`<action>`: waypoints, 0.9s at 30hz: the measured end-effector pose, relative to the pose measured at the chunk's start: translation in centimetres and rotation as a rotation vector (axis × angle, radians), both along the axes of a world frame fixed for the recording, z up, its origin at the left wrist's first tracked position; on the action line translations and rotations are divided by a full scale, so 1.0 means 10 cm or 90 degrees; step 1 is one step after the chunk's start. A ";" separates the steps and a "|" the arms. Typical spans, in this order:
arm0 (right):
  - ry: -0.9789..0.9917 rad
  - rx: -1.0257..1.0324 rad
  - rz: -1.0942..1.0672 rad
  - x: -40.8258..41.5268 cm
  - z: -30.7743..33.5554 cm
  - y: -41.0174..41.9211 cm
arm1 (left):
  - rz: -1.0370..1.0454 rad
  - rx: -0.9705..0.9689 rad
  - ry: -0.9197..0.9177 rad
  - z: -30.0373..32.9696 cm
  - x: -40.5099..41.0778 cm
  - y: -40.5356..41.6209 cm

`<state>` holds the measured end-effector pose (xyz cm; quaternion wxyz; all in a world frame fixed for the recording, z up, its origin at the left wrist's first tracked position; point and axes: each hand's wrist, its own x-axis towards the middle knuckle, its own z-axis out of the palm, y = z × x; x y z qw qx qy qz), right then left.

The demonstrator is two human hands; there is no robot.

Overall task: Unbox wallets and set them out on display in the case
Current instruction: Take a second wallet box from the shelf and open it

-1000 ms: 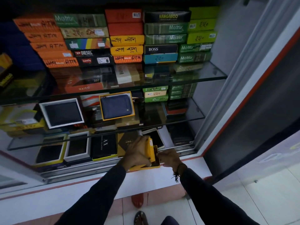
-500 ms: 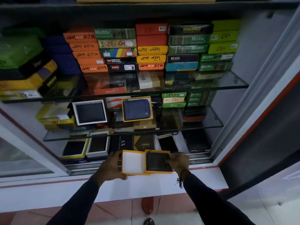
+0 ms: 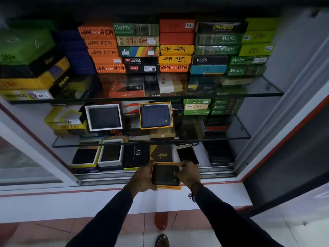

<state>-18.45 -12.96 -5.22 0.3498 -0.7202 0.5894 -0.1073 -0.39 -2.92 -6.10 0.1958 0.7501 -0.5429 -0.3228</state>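
A black wallet [image 3: 165, 174] lies in an open yellow box [image 3: 167, 186] that I hold just in front of the display case's bottom sill. My left hand [image 3: 142, 177] grips the box's left side from below. My right hand [image 3: 188, 172] holds its right edge, fingers touching the wallet. The lid is no longer beside the box; it seems tucked beneath. On the middle glass shelf stand a blue wallet in a yellow box [image 3: 156, 115] and a black wallet in a white box [image 3: 103, 117].
Stacks of closed wallet boxes [image 3: 176, 45] fill the top glass shelf [image 3: 249, 93]. Several open boxes and a phone-like item [image 3: 187, 154] sit on the bottom level. The sliding-door track [image 3: 106, 179] and white ledge [image 3: 71, 204] run below my hands.
The lid, held open to the left of the box by my left hand, is now out of sight and both hands hold the single open box with the wallet face up.
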 end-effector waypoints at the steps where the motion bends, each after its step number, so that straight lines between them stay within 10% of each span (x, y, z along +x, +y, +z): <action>1: 0.020 -0.017 0.031 0.00 -0.01 0.00 | 0.005 -0.005 0.005 -0.02 0.02 0.01; 6: 0.059 0.062 0.072 0.05 -0.01 0.09 | 0.023 -0.022 0.031 -0.05 0.04 0.06; 18: -0.410 0.370 -0.080 -0.07 0.49 -0.17 | 0.112 -0.063 0.323 0.12 0.15 0.17; 27: -0.504 0.560 -0.091 -0.33 0.44 -0.18 | 0.150 -0.111 0.502 0.29 0.14 0.21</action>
